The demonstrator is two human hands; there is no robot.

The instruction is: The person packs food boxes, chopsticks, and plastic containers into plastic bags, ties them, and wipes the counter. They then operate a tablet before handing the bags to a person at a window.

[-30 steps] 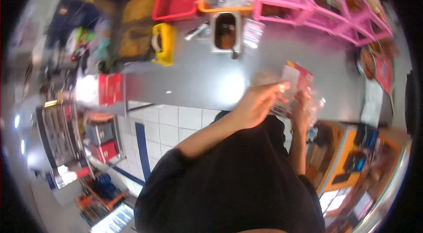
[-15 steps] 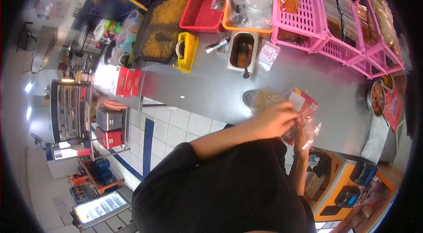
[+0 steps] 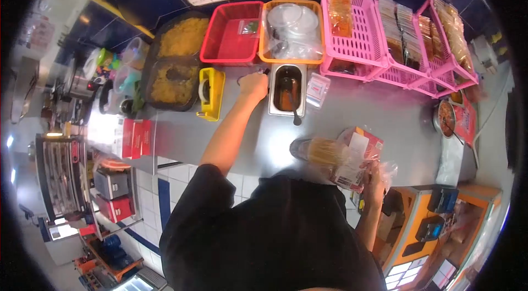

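Observation:
My left hand (image 3: 254, 87) reaches across the steel counter to the small items between the yellow tape dispenser (image 3: 211, 93) and the metal sauce container (image 3: 287, 93). Its fingers are closed; a dark tip shows beside them, but I cannot make out what they grip. Near the counter's front edge, my right hand (image 3: 375, 182) pinches the gathered end of a clear plastic bag (image 3: 388, 172). By that hand is a red printed package (image 3: 360, 151) with a white label. To its left lies a clear wrapped pack (image 3: 323, 152) with yellowish-brown contents.
Along the wall stand a black tray (image 3: 148, 79) of yellow crumb-like food, a red basket (image 3: 231, 59), an orange basket (image 3: 291, 61) with lids, and pink baskets (image 3: 355, 43) of packets. A dark-handled utensil (image 3: 295, 112) leans in the sauce container. A bowl (image 3: 438, 120) stands far right.
My left hand has left the bag beside my right hand and moved far left to the small items by the sauce container. My right hand still holds the bag. The camera view has shifted.

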